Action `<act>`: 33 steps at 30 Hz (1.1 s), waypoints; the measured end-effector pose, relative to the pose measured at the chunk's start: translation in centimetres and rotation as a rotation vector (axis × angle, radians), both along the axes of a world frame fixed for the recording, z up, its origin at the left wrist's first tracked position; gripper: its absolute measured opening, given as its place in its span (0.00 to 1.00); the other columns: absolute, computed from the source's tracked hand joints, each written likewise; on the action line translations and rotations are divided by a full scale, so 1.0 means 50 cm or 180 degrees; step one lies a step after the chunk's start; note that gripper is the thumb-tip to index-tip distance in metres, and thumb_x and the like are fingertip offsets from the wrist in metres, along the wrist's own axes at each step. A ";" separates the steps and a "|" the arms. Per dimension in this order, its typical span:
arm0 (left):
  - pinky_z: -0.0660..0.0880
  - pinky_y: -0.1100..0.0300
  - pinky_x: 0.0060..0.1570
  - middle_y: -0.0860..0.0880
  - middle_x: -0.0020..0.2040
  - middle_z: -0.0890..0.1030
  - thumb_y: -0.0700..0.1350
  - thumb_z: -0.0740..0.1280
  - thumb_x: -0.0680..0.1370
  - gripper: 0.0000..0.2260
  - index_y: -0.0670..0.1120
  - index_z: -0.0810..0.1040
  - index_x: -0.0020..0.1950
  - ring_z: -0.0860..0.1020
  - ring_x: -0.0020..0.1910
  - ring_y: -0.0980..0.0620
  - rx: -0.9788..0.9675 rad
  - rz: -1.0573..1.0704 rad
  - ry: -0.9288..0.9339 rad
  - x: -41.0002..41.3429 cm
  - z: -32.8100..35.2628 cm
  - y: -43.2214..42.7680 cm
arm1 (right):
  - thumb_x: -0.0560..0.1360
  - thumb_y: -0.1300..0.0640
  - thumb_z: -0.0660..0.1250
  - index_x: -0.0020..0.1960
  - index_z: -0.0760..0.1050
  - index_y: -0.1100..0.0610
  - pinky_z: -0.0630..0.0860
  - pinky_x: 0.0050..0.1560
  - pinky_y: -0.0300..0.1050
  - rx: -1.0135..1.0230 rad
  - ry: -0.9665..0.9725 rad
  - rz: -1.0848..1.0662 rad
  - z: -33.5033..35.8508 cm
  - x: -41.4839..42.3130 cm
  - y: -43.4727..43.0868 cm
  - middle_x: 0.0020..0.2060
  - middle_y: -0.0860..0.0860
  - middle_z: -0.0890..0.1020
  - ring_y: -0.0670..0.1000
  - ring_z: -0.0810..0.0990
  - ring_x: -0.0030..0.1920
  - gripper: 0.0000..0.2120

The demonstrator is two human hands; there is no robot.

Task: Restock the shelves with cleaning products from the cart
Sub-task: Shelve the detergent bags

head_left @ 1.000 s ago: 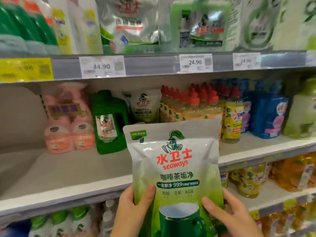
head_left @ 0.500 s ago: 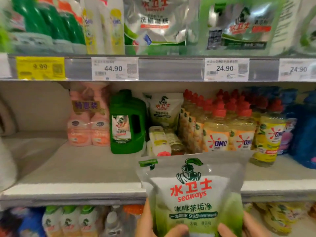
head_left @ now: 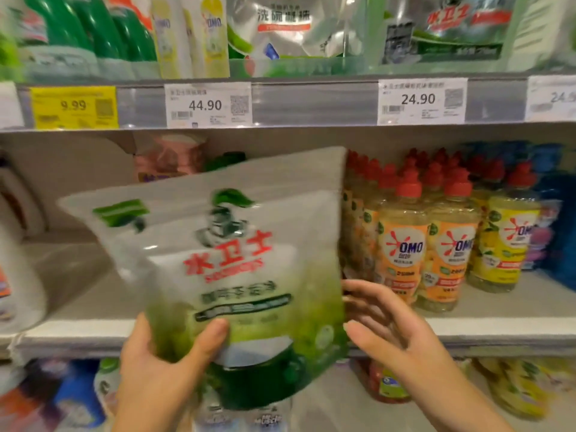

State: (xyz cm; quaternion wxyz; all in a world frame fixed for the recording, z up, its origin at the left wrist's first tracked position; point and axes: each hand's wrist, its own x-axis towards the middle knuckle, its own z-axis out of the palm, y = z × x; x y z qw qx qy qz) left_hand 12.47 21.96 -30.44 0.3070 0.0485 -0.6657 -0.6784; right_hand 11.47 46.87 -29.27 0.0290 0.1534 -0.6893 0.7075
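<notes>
Since half a second ago the stand-up pouch (head_left: 224, 260) has come up from the bottom of my view and tipped, so its top leans left, and the right hand (head_left: 392, 335) has come off it. The left hand (head_left: 156, 369) alone grips the pouch near its lower left corner, with the thumb (head_left: 212, 335) pressed across the front and the other fingers hidden behind. The right hand hovers just beside the pouch's right edge, fingers spread and loosely bent; I cannot tell whether the fingertips touch it.

The pouch is in the air before the middle shelf (head_left: 78, 332), above its front edge and just left of the OMO bottles (head_left: 402, 251). On its front I read 水卫士 in red under a helmet logo; the lines below are smeared. The bottles have red caps and orange or yellow labels marked OMO, and they stand on the right part of the shelf.

On the edge of the shelf above, a yellow tag (head_left: 74, 106) reads 9.99, and white tags read 44.90 (head_left: 207, 104) and 24.90 (head_left: 420, 99).
</notes>
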 end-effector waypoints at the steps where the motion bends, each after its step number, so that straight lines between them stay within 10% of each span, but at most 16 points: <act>1: 0.81 0.59 0.39 0.58 0.37 0.84 0.53 0.74 0.54 0.18 0.53 0.78 0.42 0.81 0.34 0.59 -0.0019 0.0162 0.0071 0.003 -0.004 -0.035 | 0.67 0.55 0.71 0.60 0.76 0.51 0.78 0.52 0.35 0.0048 0.0070 -0.0076 0.002 -0.008 -0.004 0.51 0.47 0.84 0.45 0.82 0.54 0.20; 3: 0.75 0.75 0.35 0.53 0.45 0.82 0.57 0.73 0.56 0.16 0.58 0.79 0.42 0.80 0.36 0.67 -0.0217 0.0430 0.0079 0.005 -0.003 -0.100 | 0.70 0.55 0.70 0.57 0.78 0.49 0.80 0.54 0.41 -0.0008 0.0093 -0.0311 -0.003 -0.031 -0.005 0.50 0.47 0.84 0.46 0.82 0.53 0.16; 7: 0.78 0.67 0.31 0.63 0.38 0.82 0.67 0.72 0.58 0.24 0.57 0.78 0.49 0.80 0.34 0.64 -0.0290 0.0814 0.0252 -0.007 0.008 -0.172 | 0.74 0.60 0.70 0.54 0.78 0.48 0.81 0.46 0.38 0.0245 0.0006 -0.0685 -0.017 -0.083 -0.022 0.49 0.43 0.83 0.43 0.82 0.50 0.12; 10: 0.80 0.55 0.45 0.55 0.48 0.82 0.57 0.73 0.63 0.27 0.49 0.75 0.58 0.81 0.46 0.56 -0.0469 0.0925 0.0322 -0.051 0.008 -0.200 | 0.74 0.61 0.70 0.54 0.76 0.48 0.77 0.42 0.31 0.0560 0.0097 -0.0724 -0.032 -0.115 -0.045 0.49 0.42 0.82 0.38 0.81 0.47 0.13; 15: 0.76 0.72 0.48 0.58 0.51 0.79 0.41 0.74 0.69 0.18 0.57 0.73 0.54 0.79 0.47 0.69 -0.0771 0.0589 0.0471 -0.145 -0.018 -0.235 | 0.73 0.62 0.71 0.54 0.74 0.49 0.75 0.51 0.41 0.0946 -0.0082 -0.0825 -0.063 -0.155 -0.079 0.49 0.46 0.81 0.47 0.80 0.51 0.13; 28: 0.78 0.61 0.47 0.62 0.48 0.82 0.51 0.70 0.69 0.20 0.56 0.72 0.60 0.81 0.48 0.61 -0.0660 -0.0828 -0.0283 -0.361 -0.024 -0.264 | 0.70 0.57 0.74 0.61 0.71 0.55 0.77 0.51 0.47 0.1428 -0.0466 -0.1225 -0.070 -0.186 -0.092 0.50 0.50 0.81 0.50 0.80 0.51 0.21; 33: 0.76 0.55 0.56 0.55 0.60 0.76 0.38 0.72 0.73 0.28 0.62 0.62 0.60 0.77 0.59 0.52 -0.0848 -0.0745 -0.0128 -0.372 -0.010 -0.245 | 0.69 0.58 0.75 0.69 0.64 0.47 0.75 0.54 0.47 0.2240 -0.0116 -0.1309 -0.046 -0.212 -0.112 0.63 0.53 0.73 0.55 0.76 0.59 0.33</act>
